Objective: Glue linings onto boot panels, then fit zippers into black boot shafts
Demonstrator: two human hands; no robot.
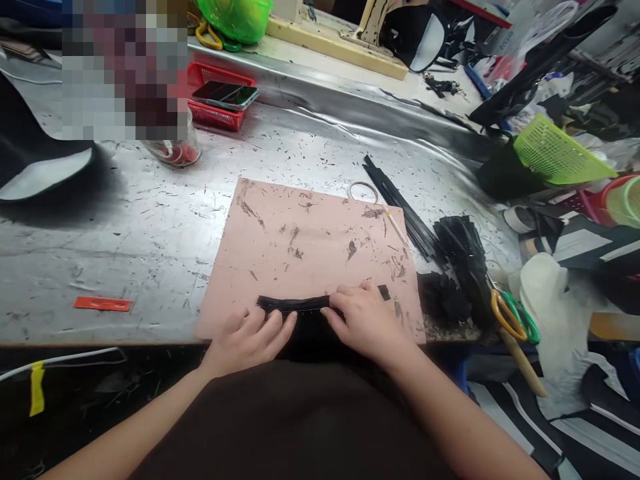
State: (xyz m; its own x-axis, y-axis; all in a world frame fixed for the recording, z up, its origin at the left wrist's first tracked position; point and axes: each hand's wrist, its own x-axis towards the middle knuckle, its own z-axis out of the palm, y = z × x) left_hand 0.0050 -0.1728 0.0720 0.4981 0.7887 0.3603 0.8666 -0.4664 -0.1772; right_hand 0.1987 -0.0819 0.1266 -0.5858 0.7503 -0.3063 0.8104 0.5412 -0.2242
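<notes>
A black zipper strip (pixel 313 303) lies across the near part of a stained pink board (pixel 325 233), with black material (pixel 310 333) along its lower side, hanging toward the table's front edge. My left hand (pixel 257 337) holds the strip's lower edge near its left end, fingers bent and fingertips on it. Over the right part, my right hand (pixel 367 323) grips the strip with thumb and fingers close together. The strip's right tip (pixel 384 292) sticks out past these fingers. What lies under both hands is hidden.
Long black strips (pixel 400 210) and a tape ring (pixel 363 192) lie up and right. Dark bundled pieces (pixel 460 260) and scissors (pixel 507 315) sit at the right edge. A red tag (pixel 103 304) lies left. Behind are a jar (pixel 175 152) and a phone (pixel 225 95) on a red basket (pixel 217 119).
</notes>
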